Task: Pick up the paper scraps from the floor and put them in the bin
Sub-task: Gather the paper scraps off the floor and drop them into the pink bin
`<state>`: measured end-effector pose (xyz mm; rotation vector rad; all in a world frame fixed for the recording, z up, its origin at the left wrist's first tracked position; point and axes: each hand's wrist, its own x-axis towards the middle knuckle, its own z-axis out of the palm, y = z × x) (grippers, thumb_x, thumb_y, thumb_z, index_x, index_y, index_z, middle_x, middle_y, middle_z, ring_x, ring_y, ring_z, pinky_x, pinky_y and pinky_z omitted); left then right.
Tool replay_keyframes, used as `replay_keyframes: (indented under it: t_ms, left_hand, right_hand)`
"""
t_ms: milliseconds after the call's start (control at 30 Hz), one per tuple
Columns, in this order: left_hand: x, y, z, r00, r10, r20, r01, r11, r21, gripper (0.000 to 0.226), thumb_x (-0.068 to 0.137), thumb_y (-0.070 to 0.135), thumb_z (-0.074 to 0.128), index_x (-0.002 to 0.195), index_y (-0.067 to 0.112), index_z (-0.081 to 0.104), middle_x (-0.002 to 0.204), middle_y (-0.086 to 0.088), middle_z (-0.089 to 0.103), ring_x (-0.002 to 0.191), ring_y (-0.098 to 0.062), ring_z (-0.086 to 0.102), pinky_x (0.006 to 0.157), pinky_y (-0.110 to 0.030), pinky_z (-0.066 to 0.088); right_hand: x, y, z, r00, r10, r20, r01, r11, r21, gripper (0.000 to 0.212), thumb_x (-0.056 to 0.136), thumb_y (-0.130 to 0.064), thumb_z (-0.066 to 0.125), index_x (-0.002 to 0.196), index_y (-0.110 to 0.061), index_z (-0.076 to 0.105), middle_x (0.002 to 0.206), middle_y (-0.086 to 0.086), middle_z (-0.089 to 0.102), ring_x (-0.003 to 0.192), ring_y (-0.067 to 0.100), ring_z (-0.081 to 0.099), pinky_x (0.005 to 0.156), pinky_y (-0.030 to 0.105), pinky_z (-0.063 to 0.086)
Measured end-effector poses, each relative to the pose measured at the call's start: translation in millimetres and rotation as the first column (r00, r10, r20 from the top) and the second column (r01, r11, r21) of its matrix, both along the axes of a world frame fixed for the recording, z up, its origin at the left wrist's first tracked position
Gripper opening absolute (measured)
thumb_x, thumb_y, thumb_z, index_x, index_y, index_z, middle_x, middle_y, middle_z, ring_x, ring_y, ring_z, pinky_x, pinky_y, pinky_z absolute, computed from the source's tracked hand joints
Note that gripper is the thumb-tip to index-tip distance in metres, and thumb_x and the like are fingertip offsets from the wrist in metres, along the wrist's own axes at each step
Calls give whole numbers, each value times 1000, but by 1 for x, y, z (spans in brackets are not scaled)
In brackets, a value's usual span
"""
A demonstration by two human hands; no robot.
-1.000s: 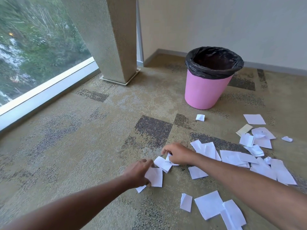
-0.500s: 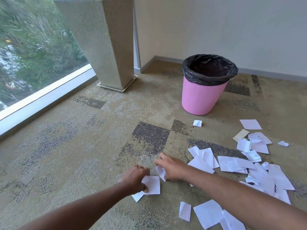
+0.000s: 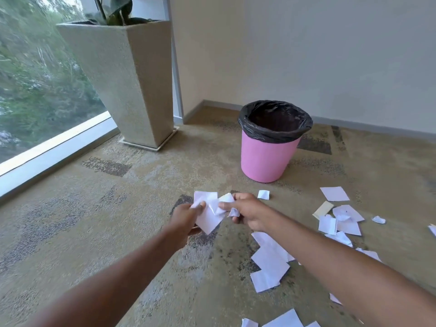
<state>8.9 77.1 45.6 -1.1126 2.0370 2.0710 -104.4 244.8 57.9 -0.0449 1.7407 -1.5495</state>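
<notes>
Pinching with fingers (image 3: pixel 200 206) and thumb of left hand (image 3: pixel 186 217) at the upper corner of a bunch of white paper scraps (image 3: pixel 208 215), held up off the carpet (image 3: pixel 106 220). Gripping the same bunch from the opposite side with curled fingers (image 3: pixel 226 205) of right hand (image 3: pixel 249 213), one small crumpled bit tucked beneath them. Both sets of knuckles close together, joined only by the paper.

Beyond the fingertips and somewhat to the right, well apart: pink bin (image 3: pixel 266 161), upright, black liner (image 3: pixel 273 135) folded over the rim, mouth open. Between fingers and bin, just carpet and one small folded scrap (image 3: pixel 263 194) lying flat, just past the right knuckles.

Far beyond the left fingers: tall speckled planter (image 3: pixel 132 90) on a flat base, set beside the window (image 3: pixel 35 79), dark leaves at its top. Plain wall (image 3: pixel 306 55) behind the bin.

Right of the right fingers, near but apart: loose scatter on the carpet, with a square sheet (image 3: pixel 334 194), a beige piece (image 3: pixel 323 208), several overlapping white sheets (image 3: pixel 346 223) and a crumpled ball (image 3: pixel 378 219) farthest out.

Nearer the body than the fingers, partly under the right forearm: stack of overlapping white sheets (image 3: pixel 269 263). Closer still, at the bottom edge: more white pieces (image 3: pixel 283 320), cut off by the frame.
</notes>
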Motion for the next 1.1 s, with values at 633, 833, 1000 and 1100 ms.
replay_keyframes:
  t_ms: [633,833,1000,1100]
  left_hand:
    - [-240,85,201,933,-33,-358,152,938,311,27,108,30,51,107,8,67,98,-12,72,86,-32,72,80,-43,61]
    - [-279,98,199,942,-12,-334,124,941,315,42,103,44,58,112,3,62,97,-20,75,89,-40,76,92,-60,58]
    - [-296,101,196,947,-6,-322,145,901,408,51,105,42,57,124,-5,53,121,-31,71,106,-46,75,90,-62,61]
    - [-301,101,191,948,-21,-318,154,904,399,61,104,41,59,147,0,42,159,-31,37,140,-51,48,111,-65,48]
  right_hand:
    - [-218,61,165,861,-468,200,507,818,-272,11,100,-4,67,89,-4,69,70,3,57,32,7,40,32,15,41]
    - [-245,63,158,775,-588,231,631,706,-321,29,98,-1,64,127,-4,68,122,14,58,96,27,68,56,31,65]
    - [-254,57,169,819,-547,174,570,739,-359,24,97,-4,69,119,2,62,137,16,53,124,44,57,71,51,66]
    - [-259,55,171,821,-547,161,565,739,-367,18,99,-5,68,113,-1,58,154,17,41,146,43,38,94,59,60]
